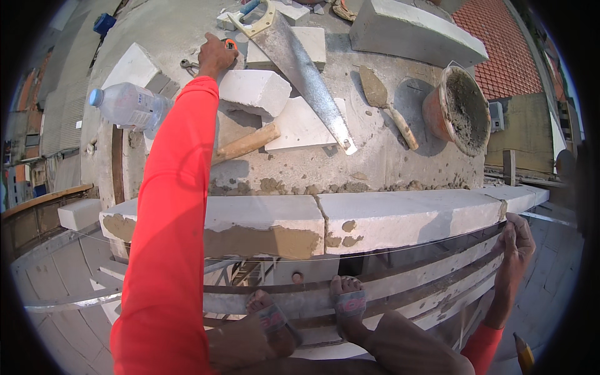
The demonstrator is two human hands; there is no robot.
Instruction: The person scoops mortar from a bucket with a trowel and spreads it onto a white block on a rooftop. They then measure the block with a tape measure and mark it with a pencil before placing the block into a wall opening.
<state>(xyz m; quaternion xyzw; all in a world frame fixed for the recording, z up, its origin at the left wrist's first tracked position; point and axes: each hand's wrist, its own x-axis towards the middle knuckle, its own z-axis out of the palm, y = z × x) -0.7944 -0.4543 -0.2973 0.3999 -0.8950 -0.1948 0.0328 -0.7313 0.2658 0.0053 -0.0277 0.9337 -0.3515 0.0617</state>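
My left hand (215, 57) reaches far forward over the slab. Its fingers close on an orange and black tape measure (230, 44), partly hidden by the hand. A wrench-like metal tool (187, 65) lies just left of it, and a cut white block (255, 91) sits beside the wrist. My right hand (517, 236) is at the near edge of the block row (400, 212), by its right-hand joint. Its thumb and fingers are pressed together near a thin string (375, 251) stretched along the row; whatever they hold is too small to make out.
A handsaw (300, 69) rests across white blocks. To its right are a mortar-smeared trowel (378, 94) and a bucket of mortar (459, 109). A wooden handle (247, 144) and a plastic bottle (132, 105) lie leftward. My sandalled feet stand on narrow beams (400, 281) with gaps between.
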